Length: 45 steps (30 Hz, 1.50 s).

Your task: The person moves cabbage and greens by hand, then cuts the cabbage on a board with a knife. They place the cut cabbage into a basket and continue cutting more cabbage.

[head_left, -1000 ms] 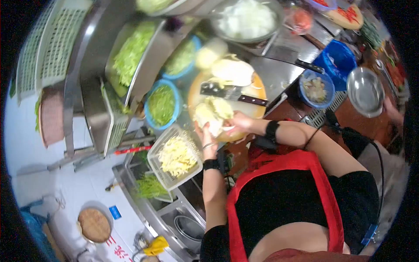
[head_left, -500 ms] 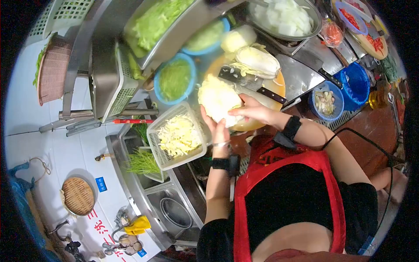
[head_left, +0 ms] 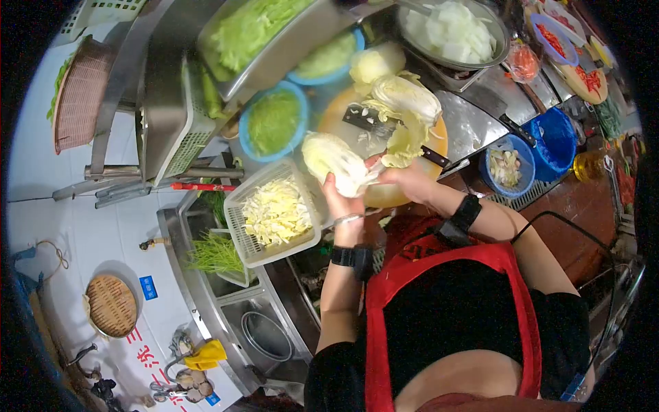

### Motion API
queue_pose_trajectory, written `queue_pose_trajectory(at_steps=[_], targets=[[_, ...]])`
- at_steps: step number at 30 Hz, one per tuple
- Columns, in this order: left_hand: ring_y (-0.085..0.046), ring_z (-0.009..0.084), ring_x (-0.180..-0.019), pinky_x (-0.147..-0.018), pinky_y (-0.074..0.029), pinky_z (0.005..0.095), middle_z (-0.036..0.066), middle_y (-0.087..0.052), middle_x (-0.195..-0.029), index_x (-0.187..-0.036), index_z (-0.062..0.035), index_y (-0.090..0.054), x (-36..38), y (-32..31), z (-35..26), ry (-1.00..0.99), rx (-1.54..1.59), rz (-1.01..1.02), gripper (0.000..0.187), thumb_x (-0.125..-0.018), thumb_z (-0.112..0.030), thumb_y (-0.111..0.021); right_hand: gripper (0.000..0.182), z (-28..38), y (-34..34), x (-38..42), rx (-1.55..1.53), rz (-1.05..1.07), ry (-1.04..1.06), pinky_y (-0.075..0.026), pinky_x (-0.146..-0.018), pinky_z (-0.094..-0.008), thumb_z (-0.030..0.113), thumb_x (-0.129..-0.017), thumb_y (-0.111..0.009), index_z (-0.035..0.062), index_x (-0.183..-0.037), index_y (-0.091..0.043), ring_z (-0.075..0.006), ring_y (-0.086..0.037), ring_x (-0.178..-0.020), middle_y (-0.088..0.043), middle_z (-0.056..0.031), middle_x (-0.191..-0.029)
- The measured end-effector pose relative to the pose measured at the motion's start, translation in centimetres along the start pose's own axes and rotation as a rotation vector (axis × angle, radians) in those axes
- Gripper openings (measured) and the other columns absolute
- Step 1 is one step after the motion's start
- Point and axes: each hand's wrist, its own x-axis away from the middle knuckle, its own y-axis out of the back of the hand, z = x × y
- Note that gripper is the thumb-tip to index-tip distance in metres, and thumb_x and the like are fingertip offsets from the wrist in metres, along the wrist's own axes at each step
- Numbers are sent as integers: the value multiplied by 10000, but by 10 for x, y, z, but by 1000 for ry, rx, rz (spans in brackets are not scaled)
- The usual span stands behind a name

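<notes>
A pale napa cabbage (head_left: 334,159) rests in my left hand (head_left: 343,201), whose fingers wrap its base end. My right hand (head_left: 414,184) grips a loose, yellow-green cabbage leaf (head_left: 406,143), which hangs off to the right of the head. Both hands are over the near edge of a round yellow cutting board (head_left: 384,197). Lying on that board are a dark riveted handle (head_left: 358,117) and a knife handle (head_left: 435,157), partly covered by the leaf. Another napa cabbage (head_left: 410,97) lies at the board's far side, beside a pale cabbage piece (head_left: 374,65).
Left of my hands stands a white basket (head_left: 312,237) of chopped cabbage. Blue-rimmed bowls (head_left: 245,130) of shredded greens sit behind it. A metal bowl (head_left: 503,51) of white chunks is at the back. Rightward are a cleaver (head_left: 489,103) and a blue bucket (head_left: 559,137).
The cabbage has turned and shifted slightly left in my left hand. A leaf has come away from it into my right hand, which has moved right.
</notes>
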Motion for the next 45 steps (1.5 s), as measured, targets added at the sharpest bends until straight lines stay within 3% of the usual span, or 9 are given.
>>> queue_pose_trajectory(at_steps=[5,10,14,23,29,34,37,40,45], targets=[[-454,306,-1124,-933,-394,424,137,-419,-1265,-1338,-68,-228,2,-5,15,-186,-131,-183,623,-823,-255,-525,535,36,-2,5,-240,-94,-347,-460,-819,-293,43,-661,-672,-19,-1151,-465,-190,-557,-934,-552,-100,-1093],[-452,264,-1105,-914,-411,391,140,-401,-1256,-1327,-69,-204,13,-30,21,-537,-679,-241,642,-796,-90,-565,645,22,-6,1,86,-93,-45,-394,-906,-294,87,-619,-745,-9,-1189,-458,-177,-533,-995,-555,-90,-1112],[-409,263,-1148,-956,-373,403,164,-322,-1315,-1348,-34,-149,10,-44,13,-457,-478,-240,720,-766,-69,-573,572,25,-11,10,212,-89,26,-417,-867,-276,82,-627,-731,-22,-1141,-500,-145,-553,-954,-588,-86,-1068],[-474,277,-1113,-845,-415,535,60,-491,-1220,-1264,-199,-409,17,-42,5,111,125,-262,592,-785,-546,-405,129,34,17,30,-632,-103,-214,-515,-618,-391,-22,-675,-522,-28,-804,-538,-211,-560,-682,-565,-100,-744],[-449,273,-1145,-867,-419,535,60,-452,-1248,-1285,-162,-365,11,19,11,-128,-150,-149,601,-770,-433,-517,320,55,135,140,-42,-446,-145,-447,-552,-292,109,-612,-582,8,-913,-536,-172,-538,-667,-542,-64,-761],[-452,267,-1140,-877,-438,486,82,-438,-1248,-1295,-130,-315,17,16,17,-241,-253,-186,611,-773,-313,-575,554,32,314,243,1044,-666,-386,-456,-770,-360,172,-647,-682,-6,-1121,-457,-273,-561,-910,-566,-140,-1019],[-457,268,-1130,-881,-445,458,85,-434,-1243,-1305,-118,-284,10,5,24,-163,-294,-306,592,-800,-273,-552,640,33,325,259,1652,-789,-468,-421,-851,-412,200,-674,-700,2,-1200,-395,-344,-522,-999,-539,-205,-1083],[-457,284,-1127,-896,-437,427,103,-407,-1269,-1333,-110,-230,-5,-4,36,-52,-172,-303,638,-805,-247,-559,413,8,296,202,1302,-538,-349,-420,-851,-375,179,-739,-640,42,-1112,-529,-329,-545,-978,-580,-182,-1026],[-351,324,-1211,-935,-385,428,168,-260,-1372,-1360,-70,-197,-34,43,59,-414,-1109,-608,760,-772,-286,-628,228,26,133,81,1457,-170,135,-481,-729,-389,159,-741,-575,69,-950,-587,-310,-576,-849,-576,-131,-909]])
